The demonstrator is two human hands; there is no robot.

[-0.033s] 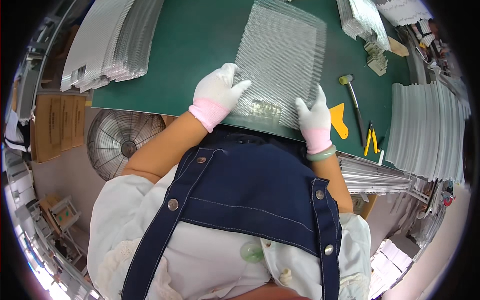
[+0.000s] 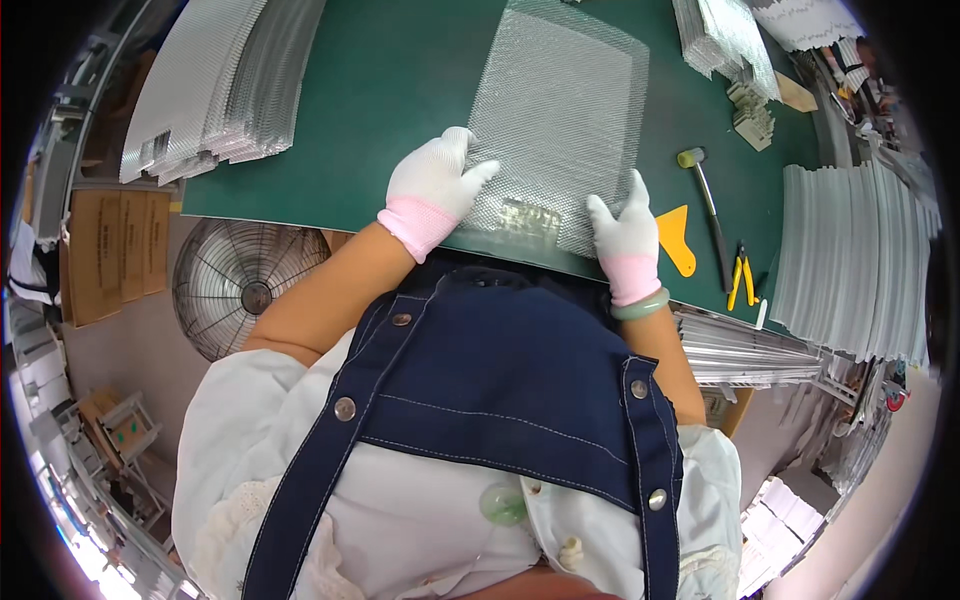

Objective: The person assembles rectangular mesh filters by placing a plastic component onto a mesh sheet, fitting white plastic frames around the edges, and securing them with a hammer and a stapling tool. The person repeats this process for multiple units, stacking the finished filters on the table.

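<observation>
A silvery metal mesh sheet (image 2: 560,110), roughly rectangular, lies over the green tabletop in front of me. A small shiny rectangular patch (image 2: 528,222) shows at its near edge. My left hand (image 2: 435,182), in a white glove with a pink cuff, holds the sheet's left edge, thumb pointing inward over the mesh. On the opposite edge, my right hand (image 2: 627,235), gloved the same way, has its thumb against the mesh and its index finger stretched along the side. Both hands hold the sheet between them; the fingertips are partly hidden.
Mesh sheets are stacked (image 2: 220,90) at the far left. Right of me lie a yellow scraper (image 2: 677,240), a mallet (image 2: 708,205) and yellow-handled pliers (image 2: 741,278). Farther right stands a row of pale pleated sheets (image 2: 850,260). A floor fan (image 2: 250,290) stands below the table's left side.
</observation>
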